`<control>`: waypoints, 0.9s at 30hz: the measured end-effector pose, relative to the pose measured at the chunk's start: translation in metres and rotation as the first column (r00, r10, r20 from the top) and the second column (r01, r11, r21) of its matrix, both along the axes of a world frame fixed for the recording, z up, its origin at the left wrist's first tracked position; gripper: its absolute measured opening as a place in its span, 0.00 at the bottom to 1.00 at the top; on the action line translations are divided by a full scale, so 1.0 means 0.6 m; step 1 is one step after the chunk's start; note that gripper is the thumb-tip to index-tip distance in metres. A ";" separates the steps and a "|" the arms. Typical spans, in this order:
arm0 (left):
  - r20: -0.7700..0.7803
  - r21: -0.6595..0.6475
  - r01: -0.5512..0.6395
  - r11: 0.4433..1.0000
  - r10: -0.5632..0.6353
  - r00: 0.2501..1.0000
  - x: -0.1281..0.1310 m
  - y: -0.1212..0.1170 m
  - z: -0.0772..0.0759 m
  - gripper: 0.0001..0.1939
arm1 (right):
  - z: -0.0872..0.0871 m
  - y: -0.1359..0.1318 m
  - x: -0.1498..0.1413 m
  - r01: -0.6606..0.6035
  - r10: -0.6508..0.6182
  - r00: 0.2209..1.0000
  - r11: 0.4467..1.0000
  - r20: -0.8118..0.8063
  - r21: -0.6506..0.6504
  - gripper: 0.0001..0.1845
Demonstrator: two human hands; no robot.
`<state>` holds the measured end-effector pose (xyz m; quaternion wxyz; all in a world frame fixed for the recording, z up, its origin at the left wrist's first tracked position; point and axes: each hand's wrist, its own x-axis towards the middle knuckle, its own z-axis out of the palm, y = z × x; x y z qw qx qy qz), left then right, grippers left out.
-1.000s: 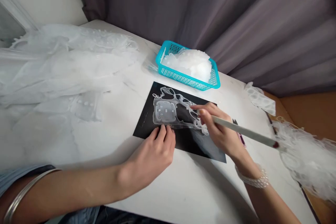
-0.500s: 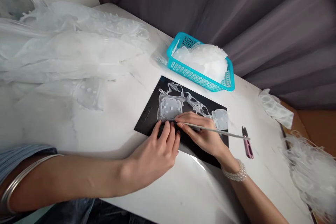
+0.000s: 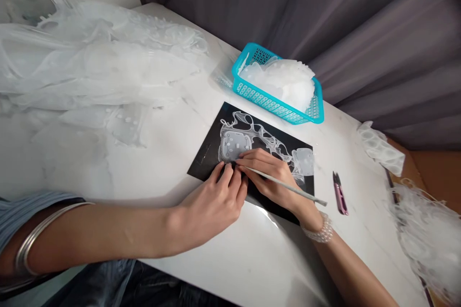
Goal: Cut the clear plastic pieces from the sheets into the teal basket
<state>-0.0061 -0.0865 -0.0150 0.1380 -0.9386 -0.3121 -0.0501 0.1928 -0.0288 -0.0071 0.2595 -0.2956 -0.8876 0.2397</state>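
On a black board [image 3: 203,153] lies a translucent white rubbery piece [image 3: 236,145], a rounded panel with small raised bumps, with a lacy web [image 3: 266,136] of the same material beside it. My left hand [image 3: 216,201] is closed, its bent fingertips pressed together on the panel's lower edge. My right hand [image 3: 273,177] pinches a slim grey stick-like tool [image 3: 288,186]; its tip meets the panel's near edge beside my left fingers, and the contact is partly hidden. A second bumpy panel [image 3: 304,160] lies at the board's right end.
A turquoise basket [image 3: 266,100] full of translucent pieces stands behind the board. Pink-handled thread snips [image 3: 340,196] lie to the right. A big heap of translucent sheets [image 3: 108,67] covers the left of the table. At the right edge are a loose piece [image 3: 382,148] and tangled scraps [image 3: 428,235].
The tool in my right hand has swung, its rear end now lower and closer to my wrist. My right hand has shifted slightly left. My left hand stays at the panel's edge.
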 end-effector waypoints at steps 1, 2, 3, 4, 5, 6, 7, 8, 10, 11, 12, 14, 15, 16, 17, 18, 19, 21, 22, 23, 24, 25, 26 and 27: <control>-0.001 0.000 -0.004 1.000 0.004 1.000 -0.001 0.000 -0.001 0.22 | 0.001 -0.002 0.006 0.008 -0.008 1.000 1.000 0.011 0.009 0.13; 0.002 0.000 -0.006 1.000 0.006 1.000 -0.001 -0.001 -0.002 0.22 | 0.002 -0.004 0.012 0.026 -0.026 0.999 1.000 0.019 0.016 0.13; 0.008 0.003 -0.008 1.000 0.008 1.000 -0.002 -0.001 -0.004 0.23 | 0.003 -0.006 0.018 0.048 -0.048 0.999 0.999 0.026 0.018 0.13; 0.016 0.005 -0.010 1.000 0.009 1.000 -0.002 -0.001 -0.006 0.23 | 0.004 -0.007 0.023 0.066 -0.067 0.997 0.998 0.032 0.019 0.13; 0.024 0.007 -0.012 1.000 0.012 1.000 -0.001 -0.001 -0.007 0.23 | 0.004 -0.009 0.027 0.079 -0.080 0.996 0.997 0.035 0.023 0.12; 0.035 0.011 -0.016 1.000 0.016 0.999 -0.001 0.000 -0.008 0.23 | 0.004 -0.010 0.028 0.086 -0.087 0.996 0.996 0.033 0.031 0.12; 0.042 0.013 -0.021 1.000 0.020 0.999 -0.001 0.001 -0.008 0.23 | 0.003 -0.010 0.028 0.087 -0.089 0.996 0.995 0.028 0.045 0.12; 0.047 0.011 -0.023 1.000 0.022 0.999 -0.002 0.003 -0.006 0.22 | 0.002 -0.010 0.026 0.086 -0.088 0.996 0.995 0.024 0.057 0.11; 0.048 -0.007 -0.026 1.000 0.026 0.999 -0.003 0.007 -0.001 0.21 | 0.000 -0.008 0.018 0.094 -0.095 0.995 0.994 0.021 0.064 0.10; 0.051 -0.017 -0.025 1.000 0.026 0.998 -0.004 0.009 0.002 0.20 | -0.002 -0.007 0.014 0.101 -0.103 0.994 0.993 0.025 0.056 0.10; 0.053 -0.027 -0.025 0.999 0.027 0.998 -0.005 0.011 0.006 0.20 | -0.003 -0.005 0.011 0.106 -0.107 0.994 0.993 0.030 0.046 0.11; 0.067 -0.028 -0.033 0.999 0.035 0.997 -0.008 0.013 0.011 0.20 | -0.005 -0.003 0.008 0.106 -0.107 0.994 0.994 0.036 0.029 0.12; 0.072 -0.022 -0.040 0.999 0.042 0.997 -0.008 0.012 0.012 0.20 | -0.006 -0.002 0.008 0.103 -0.104 0.994 0.994 0.038 0.025 0.12; 0.074 -0.018 -0.047 0.999 0.049 0.996 -0.009 0.012 0.013 0.20 | -0.006 -0.001 0.008 0.098 -0.099 0.994 0.995 0.041 0.021 0.12; 0.071 -0.020 -0.055 0.998 0.056 0.996 -0.009 0.011 0.012 0.21 | -0.007 0.000 0.010 0.096 -0.096 0.994 0.995 0.045 0.020 0.12; 0.070 -0.025 -0.065 0.998 0.066 0.995 -0.008 0.010 0.011 0.21 | -0.008 0.001 0.011 0.092 -0.093 0.994 0.995 0.048 0.022 0.12; 0.068 -0.034 -0.071 0.997 0.073 0.995 -0.007 0.009 0.009 0.22 | -0.009 0.001 0.012 0.088 -0.090 0.995 0.996 0.051 0.026 0.12; 0.062 -0.054 -0.084 0.995 0.088 0.994 -0.005 0.008 0.003 0.23 | -0.014 0.003 0.015 0.075 -0.077 0.996 0.996 0.052 0.037 0.13; 0.064 -0.058 -0.090 0.994 0.094 0.993 -0.004 0.008 0.000 0.23 | -0.016 0.004 0.015 0.067 -0.069 0.996 0.997 0.052 0.044 0.14; 0.072 -0.059 -0.095 0.994 0.099 0.992 -0.002 0.008 -0.003 0.23 | -0.019 0.005 0.016 0.057 -0.060 0.997 0.997 0.050 0.053 0.14; 0.084 -0.059 -0.096 0.994 0.101 0.991 -0.001 0.007 -0.006 0.22 | -0.022 0.007 0.015 0.043 -0.046 0.998 0.997 0.044 0.065 0.15; 0.097 -0.061 -0.098 0.993 0.103 0.990 0.000 0.007 -0.009 0.22 | -0.025 0.008 0.014 0.027 -0.030 0.999 0.996 0.038 0.081 0.16; 0.113 -0.061 -0.099 0.993 0.105 0.988 0.000 0.006 -0.011 0.22 | -0.026 0.010 0.013 0.008 -0.011 0.999 0.995 0.035 0.097 0.16; 0.127 -0.062 -0.099 0.993 0.107 0.986 0.000 0.005 -0.014 0.22 | -0.027 0.012 0.012 -0.013 0.009 0.999 0.994 0.036 0.107 0.17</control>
